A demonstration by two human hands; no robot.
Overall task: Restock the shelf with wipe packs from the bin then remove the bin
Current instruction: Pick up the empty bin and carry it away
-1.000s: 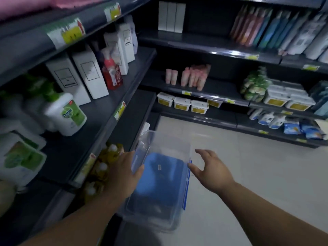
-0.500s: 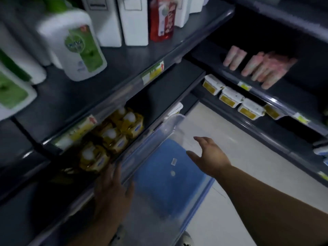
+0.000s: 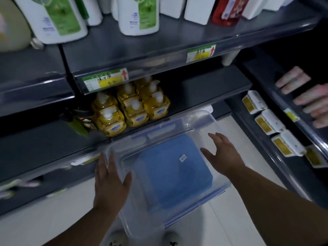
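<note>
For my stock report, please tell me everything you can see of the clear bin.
The bin is a clear plastic box, rectangular with rounded corners and a blue strip along its near right edge. A flat blue thing with a small white sticker shows at its bottom. It is low before the shelf of yellow bottles. The left hand lies on its left rim, fingers straight; the right hand spreads over its right side, contact unclear.
</note>
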